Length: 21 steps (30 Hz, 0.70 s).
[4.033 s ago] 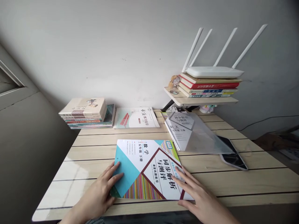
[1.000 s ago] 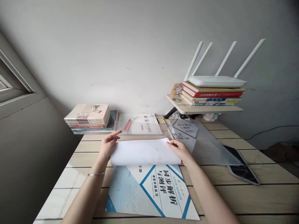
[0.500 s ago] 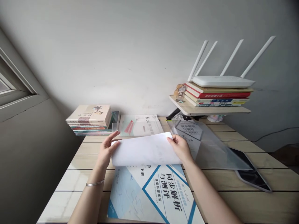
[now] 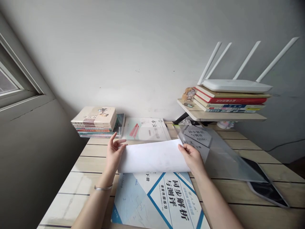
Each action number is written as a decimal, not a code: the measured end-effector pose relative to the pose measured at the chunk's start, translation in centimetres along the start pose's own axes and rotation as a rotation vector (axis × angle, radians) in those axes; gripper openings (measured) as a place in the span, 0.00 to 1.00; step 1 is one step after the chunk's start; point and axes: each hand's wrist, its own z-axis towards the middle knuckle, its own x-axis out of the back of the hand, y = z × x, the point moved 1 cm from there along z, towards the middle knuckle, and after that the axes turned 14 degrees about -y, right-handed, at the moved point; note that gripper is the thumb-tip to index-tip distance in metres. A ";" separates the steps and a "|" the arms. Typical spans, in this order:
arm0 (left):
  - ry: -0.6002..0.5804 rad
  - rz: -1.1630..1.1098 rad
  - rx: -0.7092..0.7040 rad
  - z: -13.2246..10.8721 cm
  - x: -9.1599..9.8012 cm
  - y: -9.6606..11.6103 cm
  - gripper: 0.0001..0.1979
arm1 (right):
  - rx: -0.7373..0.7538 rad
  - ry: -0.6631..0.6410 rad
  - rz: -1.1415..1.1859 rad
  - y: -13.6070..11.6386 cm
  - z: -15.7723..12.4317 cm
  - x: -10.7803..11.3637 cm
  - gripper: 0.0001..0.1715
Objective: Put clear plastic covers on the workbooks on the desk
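A workbook (image 4: 164,197) with a blue and white cover and Chinese lettering lies open-side toward me on the wooden desk (image 4: 78,178). Its front cover (image 4: 153,156) is lifted and curled back, white inside showing. My left hand (image 4: 113,153) pinches the cover's far left corner. My right hand (image 4: 192,156) grips the cover's far right corner. A thin bracelet (image 4: 103,187) circles my left wrist.
A stack of books (image 4: 95,122) and a thin booklet (image 4: 146,128) sit against the wall. A clear plastic sheet (image 4: 214,149) leans over other booklets at right, beside a dark tablet (image 4: 269,187). A raised shelf (image 4: 221,116) carries books and a white router (image 4: 235,85).
Four seconds ago both hands lay flat on a colourful striped cover. Since then they hold the white-backed cover lifted over a blue-and-white page; in the last second it rose slightly.
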 end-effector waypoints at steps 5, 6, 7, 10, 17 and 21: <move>0.075 0.020 0.185 -0.1 0.4 0.4 0.33 | 0.078 0.091 -0.013 -0.3 0.1 -0.2 0.23; 0.058 0.028 0.228 -0.1 0.5 0.4 0.30 | 0.087 0.102 -0.018 -0.4 0.1 -0.2 0.23; 0.038 0.042 0.261 -0.1 0.5 0.5 0.26 | 0.092 0.108 -0.023 -0.4 0.1 -0.2 0.23; 0.019 0.102 0.272 -0.2 0.5 0.5 0.21 | 0.099 0.113 -0.036 -0.2 0.0 -0.3 0.24; 0.000 0.002 0.203 0.0 0.4 0.0 0.23 | -0.007 -0.080 -0.070 -0.9 -0.2 -0.3 0.26; 0.002 -0.005 0.204 0.2 0.7 -0.5 0.23 | -0.085 -0.164 -0.114 -1.3 -0.5 -0.1 0.24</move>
